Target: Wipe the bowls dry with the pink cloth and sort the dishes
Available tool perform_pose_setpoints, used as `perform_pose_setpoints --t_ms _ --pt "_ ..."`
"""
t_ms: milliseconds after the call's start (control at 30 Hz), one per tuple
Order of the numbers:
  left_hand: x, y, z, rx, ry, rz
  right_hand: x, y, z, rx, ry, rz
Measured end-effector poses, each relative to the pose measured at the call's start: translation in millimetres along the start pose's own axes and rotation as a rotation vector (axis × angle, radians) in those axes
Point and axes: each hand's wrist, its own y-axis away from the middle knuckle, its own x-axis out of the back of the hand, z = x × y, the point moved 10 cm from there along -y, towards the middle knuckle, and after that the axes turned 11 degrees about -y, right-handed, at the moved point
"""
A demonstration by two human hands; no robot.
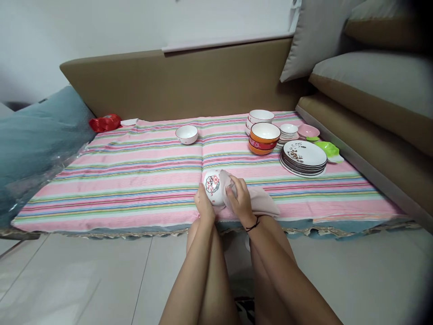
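A white bowl (212,185) with a red and black flower print is tipped on its side in front of my knees. My left hand (204,201) grips its left rim, fingers closed around the edge. In my right hand (241,198) a pale pinkish cloth (262,201) is bunched and pressed on the bowl's right side; its loose end trails to the right over the striped sheet. A dark cord circles my right wrist. Farther back stands another white bowl (187,134) with a thin dark rim, upright and apart from both hands.
Stacked orange and red bowls (264,139) stand right of centre, with white bowls (261,116) behind. Patterned plates (304,155), small white dishes (288,131), a pink bowl (308,131) and a green leaf-shaped dish (327,149) sit farther right. A red bundle (105,123) lies far left. Cushions (375,74) border the right.
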Motion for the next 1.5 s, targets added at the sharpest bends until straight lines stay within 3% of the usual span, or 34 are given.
perform_pose_setpoints --t_ms 67,167,333,533,767,933,1067,1300,1500 --pt "3.0 -5.6 -10.0 0.107 0.155 0.047 -7.0 4.0 -14.8 0.136 0.129 -0.027" --pt "-3.0 -10.1 -20.2 0.237 0.314 0.005 -18.3 10.7 -29.5 0.286 0.253 -0.066" --pt "-13.6 -7.9 -26.0 0.360 0.446 -0.089 -34.6 16.7 -43.2 0.453 0.142 -0.218" --pt "-20.1 -9.6 -22.6 0.334 0.451 -0.153 -33.6 9.8 -40.2 0.445 0.166 -0.268" --pt "-15.2 -13.5 -23.1 0.339 0.436 -0.092 -23.2 12.7 -46.3 0.485 0.261 -0.146" --pt "-10.4 -17.6 -27.4 0.301 0.374 -0.076 -30.0 22.5 -52.3 0.546 0.168 -0.235" --pt "-8.9 -18.2 -30.6 0.280 0.334 -0.083 -34.9 19.0 -40.8 0.451 0.173 -0.255" --pt "-4.2 -16.2 -24.7 0.211 0.198 -0.061 -29.0 9.1 -1.2 0.086 0.079 -0.178" --pt "-16.8 -7.0 -6.6 0.025 -0.113 -0.196 -4.8 4.7 26.8 -0.138 -0.183 0.059"
